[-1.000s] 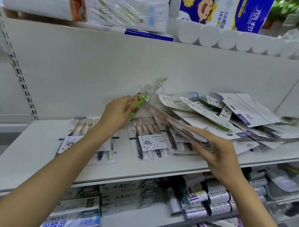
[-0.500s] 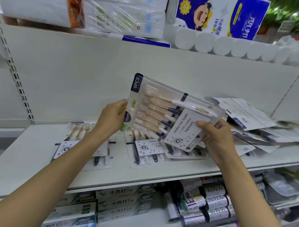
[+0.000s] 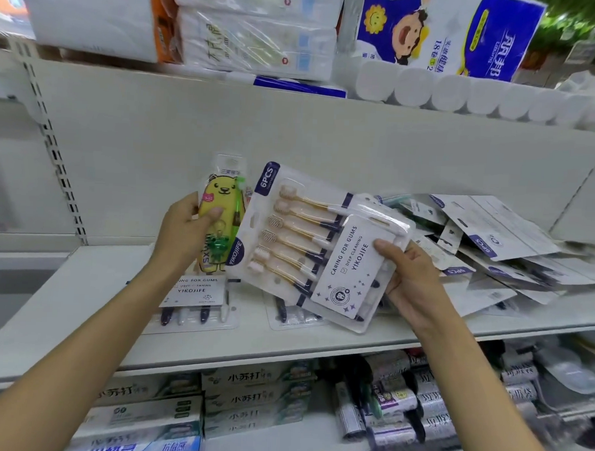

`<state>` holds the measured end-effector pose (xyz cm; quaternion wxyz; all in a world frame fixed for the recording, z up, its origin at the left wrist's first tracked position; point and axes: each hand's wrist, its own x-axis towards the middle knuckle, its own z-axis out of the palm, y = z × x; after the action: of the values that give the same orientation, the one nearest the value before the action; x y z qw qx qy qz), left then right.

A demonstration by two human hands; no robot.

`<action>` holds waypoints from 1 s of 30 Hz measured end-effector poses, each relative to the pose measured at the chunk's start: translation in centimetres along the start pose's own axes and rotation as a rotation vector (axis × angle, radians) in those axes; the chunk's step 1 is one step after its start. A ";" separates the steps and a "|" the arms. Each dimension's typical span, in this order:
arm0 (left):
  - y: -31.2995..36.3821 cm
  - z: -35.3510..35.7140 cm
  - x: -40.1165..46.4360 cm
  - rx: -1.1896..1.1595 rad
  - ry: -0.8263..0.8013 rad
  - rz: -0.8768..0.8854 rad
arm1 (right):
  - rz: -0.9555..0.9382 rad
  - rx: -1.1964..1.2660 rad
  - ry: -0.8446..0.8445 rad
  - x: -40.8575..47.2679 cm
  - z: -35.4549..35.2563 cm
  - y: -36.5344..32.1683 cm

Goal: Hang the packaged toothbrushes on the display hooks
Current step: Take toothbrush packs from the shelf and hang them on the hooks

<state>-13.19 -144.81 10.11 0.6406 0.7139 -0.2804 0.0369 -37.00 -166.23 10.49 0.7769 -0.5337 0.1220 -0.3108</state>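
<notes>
While both hands are busy with packs, nothing in view hangs on a hook, so the task looks to be at an early stage. The left hand (image 3: 186, 232) grips a yellow bear-printed toothbrush pack (image 3: 221, 218), thumb across its front and fingers curled behind, holding it upright in front of the shelf's back panel (image 3: 156, 144). Just beside it, the right hand (image 3: 406, 274) grasps a six-piece toothbrush pack (image 3: 309, 246) by its lower right corner, thumb on the white label card; the pack is tilted, its top leaning toward the left hand, and its left edge touches or overlaps the yellow pack.

No display hooks can be made out anywhere; the back panel appears bare, though the slotted upright (image 3: 53, 153) at the left might take them, and blur at the edges makes that hard to settle.

Much is left. Two more multi-packs (image 3: 197, 299) lie flat on the shelf (image 3: 81, 301) below the hands, one partly hidden under the held pack. To the right, a loose heap of packs (image 3: 493, 240) lies mostly face down, overlapping in disorder. All of these would have to be lifted, turned and threaded on by their hang holes, and the two held packs have yet to reach any hook.
</notes>
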 end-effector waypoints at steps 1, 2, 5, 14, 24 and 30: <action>0.0 -0.2 -0.2 -0.023 0.007 -0.018 | 0.021 0.007 0.001 -0.1 0.0 -0.1; 0.0 -0.4 -0.4 -0.049 0.005 -0.038 | 0.041 0.015 0.003 -0.1 0.1 -0.1; -0.2 -1.1 -0.9 -0.103 -0.006 -0.108 | 0.091 0.082 0.007 -0.3 0.1 -0.3; -0.3 -4.4 -3.1 -0.085 0.035 -0.092 | -0.003 0.043 0.035 -2.5 2.4 0.2; -0.1 -8.3 -7.6 -0.260 0.061 -0.312 | 0.021 0.328 -0.007 -2.7 8.9 3.8; -0.9 -11.8 -10.5 -0.310 0.206 -0.398 | 0.133 0.181 -0.077 -1.8 12.1 8.2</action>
<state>-18.00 -130.06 7.10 0.7621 0.6407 -0.0704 -0.0606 -29.23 -154.08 7.65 0.8450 -0.4637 0.0987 -0.2474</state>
